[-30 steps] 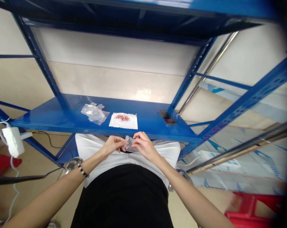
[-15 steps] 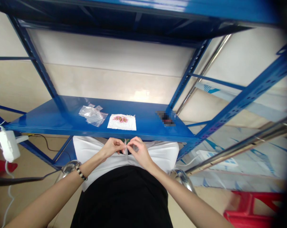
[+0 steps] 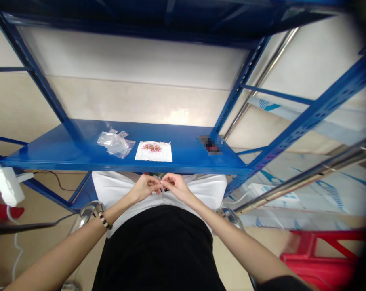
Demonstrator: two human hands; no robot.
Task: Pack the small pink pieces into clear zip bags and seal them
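My left hand (image 3: 144,188) and my right hand (image 3: 176,186) meet just below the front edge of the blue shelf (image 3: 64,151), fingertips pinched together on a small clear plastic bag (image 3: 162,188) that is mostly hidden between them. On the shelf above lies a white sheet (image 3: 154,152) with a little heap of pink and yellow pieces (image 3: 151,147) on it. To its left sits a pile of empty clear bags (image 3: 115,143). A beaded bracelet (image 3: 104,219) circles my left wrist.
A blurred dark object (image 3: 211,145) lies at the shelf's right end. Blue rack posts (image 3: 304,123) rise at both sides. A white adapter with cable (image 3: 5,185) hangs at the left. A red stool (image 3: 322,260) stands at the lower right, a steel rail (image 3: 307,178) beside it.
My hands have drawn closer together and slightly under the shelf edge; the small bag, held flat and visible a second ago, is now pinched and nearly hidden between my fingertips.
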